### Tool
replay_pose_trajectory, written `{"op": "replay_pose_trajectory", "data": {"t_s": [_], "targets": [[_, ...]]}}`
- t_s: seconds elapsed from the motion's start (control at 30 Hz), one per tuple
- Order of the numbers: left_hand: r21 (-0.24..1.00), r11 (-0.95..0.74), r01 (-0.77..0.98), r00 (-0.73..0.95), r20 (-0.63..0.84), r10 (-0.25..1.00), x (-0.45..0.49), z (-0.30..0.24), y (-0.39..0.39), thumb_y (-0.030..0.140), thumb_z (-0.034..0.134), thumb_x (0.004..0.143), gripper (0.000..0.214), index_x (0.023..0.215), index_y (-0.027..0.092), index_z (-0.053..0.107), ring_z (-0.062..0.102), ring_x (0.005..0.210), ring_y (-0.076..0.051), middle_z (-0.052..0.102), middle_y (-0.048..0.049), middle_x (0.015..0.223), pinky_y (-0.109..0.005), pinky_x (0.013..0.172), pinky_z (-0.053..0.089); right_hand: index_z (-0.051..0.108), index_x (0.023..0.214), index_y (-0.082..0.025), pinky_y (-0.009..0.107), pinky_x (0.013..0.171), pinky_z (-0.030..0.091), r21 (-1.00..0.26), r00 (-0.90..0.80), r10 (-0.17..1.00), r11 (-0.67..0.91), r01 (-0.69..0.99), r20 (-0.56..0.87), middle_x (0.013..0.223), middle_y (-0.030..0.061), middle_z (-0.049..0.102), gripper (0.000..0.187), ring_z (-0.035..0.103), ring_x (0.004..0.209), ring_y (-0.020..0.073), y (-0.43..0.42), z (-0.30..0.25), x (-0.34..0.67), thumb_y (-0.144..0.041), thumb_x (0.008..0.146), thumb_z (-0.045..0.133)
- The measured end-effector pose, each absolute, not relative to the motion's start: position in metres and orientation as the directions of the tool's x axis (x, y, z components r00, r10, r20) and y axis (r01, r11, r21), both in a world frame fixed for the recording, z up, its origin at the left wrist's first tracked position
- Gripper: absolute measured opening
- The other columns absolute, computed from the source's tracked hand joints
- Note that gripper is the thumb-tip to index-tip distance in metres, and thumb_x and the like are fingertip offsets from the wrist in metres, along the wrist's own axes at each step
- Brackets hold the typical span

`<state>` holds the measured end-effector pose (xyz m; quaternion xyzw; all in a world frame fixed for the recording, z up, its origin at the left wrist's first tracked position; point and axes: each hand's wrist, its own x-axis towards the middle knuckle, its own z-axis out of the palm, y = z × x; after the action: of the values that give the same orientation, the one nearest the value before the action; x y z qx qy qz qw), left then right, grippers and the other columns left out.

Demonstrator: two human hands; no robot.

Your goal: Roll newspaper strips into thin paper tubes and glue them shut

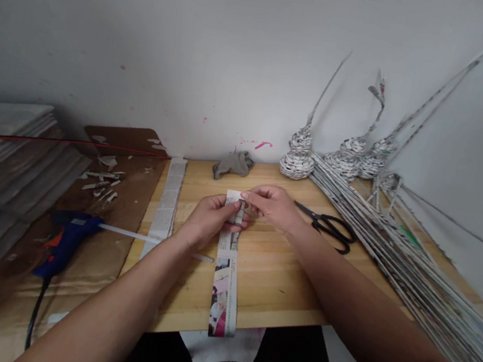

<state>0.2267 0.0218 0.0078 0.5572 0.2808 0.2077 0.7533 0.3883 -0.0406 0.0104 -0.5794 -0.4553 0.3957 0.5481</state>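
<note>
A long newspaper strip (224,291) hangs from my two hands toward me, its lower end reaching past the table's front edge. My left hand (212,216) grips the strip near its top, thumb in front and fingers behind. At the strip's upper right corner, my right hand (272,204) pinches the paper between thumb and fingers. Black scissors (330,226) lie on the table just beyond my right wrist. Left of my hands is a stack of newspaper strips (166,206). A thin rod tip (206,257) shows beside my left forearm.
On cardboard at left lie a blue glue gun (69,242) with a glue stick and paper scraps (104,180). Stacked newspapers (0,167) stand far left. A grey cloth (233,164), woven paper gourds (298,153) and a bundle of paper tubes (387,247) sit at the back and right.
</note>
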Motion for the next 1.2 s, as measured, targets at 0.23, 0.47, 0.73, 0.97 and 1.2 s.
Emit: {"op": "replay_pose_trajectory", "data": {"t_s": [0.23, 0.47, 0.73, 0.97, 1.2], "targets": [[0.953, 0.303, 0.008, 0.724, -0.215, 0.655, 0.225, 0.012, 0.023, 0.034, 0.071, 0.08, 0.028, 0.095, 0.011, 0.069, 0.069, 0.064, -0.016, 0.073, -0.0093, 0.077, -0.024, 0.058, 0.056, 0.074, 0.089, -0.013, 0.021, 0.048, 0.036, -1.0, 0.242, 0.97, -0.016, 0.001, -0.015, 0.072, 0.0027, 0.063, 0.041, 0.054, 0.06, 0.0099, -0.041, 0.012, 0.399, -0.052, 0.075, 0.07], [0.963, 0.27, 0.007, 0.722, -0.192, 0.665, 0.226, 0.011, 0.023, 0.039, 0.073, 0.078, 0.032, 0.092, 0.01, 0.071, 0.069, 0.065, -0.016, 0.073, -0.01, 0.077, -0.024, 0.057, 0.055, 0.075, 0.088, -0.014, 0.022, 0.05, 0.035, -0.993, 0.094, 0.995, 0.017, 0.114, 0.028, 0.066, 0.0013, 0.064, 0.035, 0.052, 0.059, 0.0096, -0.044, 0.016, 0.399, -0.047, 0.079, 0.07], [0.973, 0.229, 0.032, 0.721, -0.181, 0.669, 0.227, 0.008, 0.023, 0.042, 0.072, 0.078, 0.034, 0.092, 0.011, 0.071, 0.069, 0.065, -0.016, 0.073, -0.0089, 0.076, -0.023, 0.057, 0.054, 0.075, 0.087, -0.011, 0.023, 0.049, 0.032, -0.988, 0.137, 0.99, 0.014, 0.156, 0.036, 0.06, -0.0017, 0.059, 0.034, 0.045, 0.053, 0.0075, -0.043, 0.015, 0.395, -0.044, 0.079, 0.069], [0.973, 0.226, 0.035, 0.722, -0.181, 0.668, 0.227, 0.008, 0.022, 0.046, 0.072, 0.077, 0.038, 0.094, 0.011, 0.071, 0.068, 0.066, -0.017, 0.073, -0.0096, 0.077, -0.024, 0.058, 0.054, 0.074, 0.081, -0.012, 0.023, 0.046, 0.033, -0.992, 0.148, 0.989, -0.013, 0.122, 0.005, 0.058, -0.0014, 0.058, 0.032, 0.047, 0.051, 0.008, -0.041, 0.013, 0.396, -0.043, 0.079, 0.068], [0.987, 0.158, 0.034, 0.702, -0.136, 0.699, 0.227, 0.009, 0.02, 0.043, 0.072, 0.076, 0.035, 0.092, 0.013, 0.068, 0.068, 0.065, -0.018, 0.073, -0.0072, 0.075, -0.026, 0.057, 0.054, 0.074, 0.081, -0.012, 0.021, 0.043, 0.03, -0.998, 0.224, 0.973, -0.036, -0.047, -0.046, 0.057, -0.0007, 0.059, 0.032, 0.048, 0.051, 0.008, -0.039, 0.007, 0.391, -0.043, 0.073, 0.075]]}}
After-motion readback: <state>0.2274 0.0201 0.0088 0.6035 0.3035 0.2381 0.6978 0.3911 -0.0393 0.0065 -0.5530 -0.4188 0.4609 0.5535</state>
